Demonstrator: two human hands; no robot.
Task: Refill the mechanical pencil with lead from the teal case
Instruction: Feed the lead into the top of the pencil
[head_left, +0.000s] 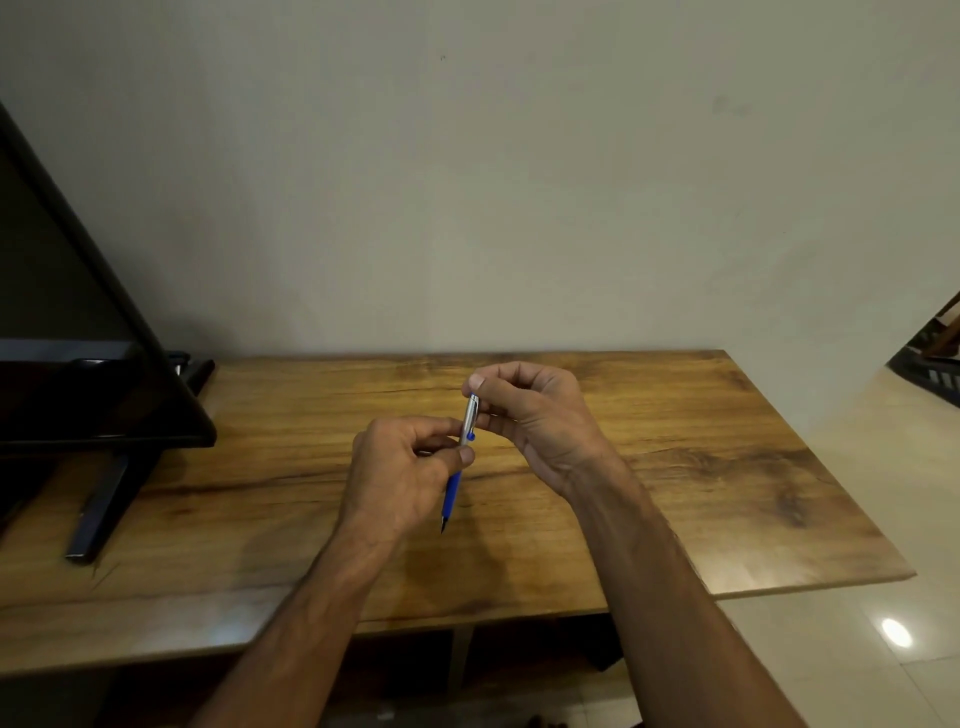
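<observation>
A mechanical pencil (457, 467) with a silver upper barrel and a blue lower grip is held above the wooden table (675, 467), tip pointing down toward me. My left hand (400, 478) pinches the pencil at its middle between thumb and fingers. My right hand (535, 415) has its fingers curled, with the thumb and forefinger at the pencil's silver top end. No teal case is in view.
A black monitor (78, 338) on a dark metal stand (98, 514) takes up the left side of the table. A plain wall rises behind. Tiled floor (857, 623) lies to the right beyond the table edge.
</observation>
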